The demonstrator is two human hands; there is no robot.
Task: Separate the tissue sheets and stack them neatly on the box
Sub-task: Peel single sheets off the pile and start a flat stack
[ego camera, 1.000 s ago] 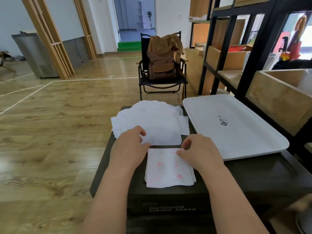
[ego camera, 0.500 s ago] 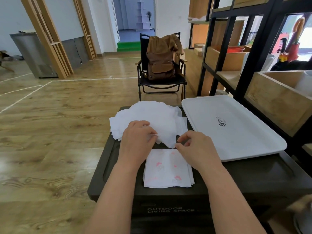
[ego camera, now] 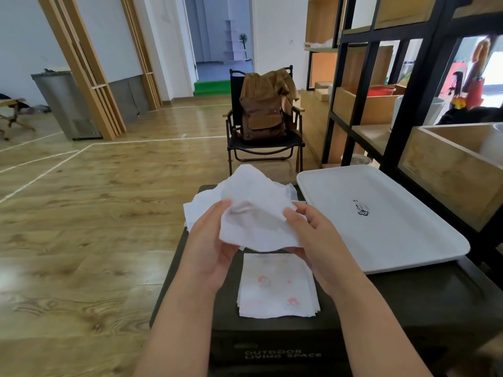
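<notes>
A white tissue sheet (ego camera: 254, 213) is lifted above the dark box (ego camera: 408, 300), crumpled and spread between both hands. My left hand (ego camera: 211, 246) pinches its left edge, and my right hand (ego camera: 315, 240) pinches its right edge. Behind it, a loose pile of white tissues (ego camera: 196, 213) lies on the far part of the box, partly hidden by the lifted sheet. A squared stack of tissues with pink print (ego camera: 276, 287) sits on the near part of the box, below my hands.
A white tray (ego camera: 381, 221) lies on the box at the right, against a black and wood shelf unit (ego camera: 408, 110). A folding chair with a brown backpack (ego camera: 262, 115) stands beyond the box. Wooden floor stretches to the left.
Both hands reached from the printed stack to the loose pile, pinched a sheet and raised it off the pile toward me.
</notes>
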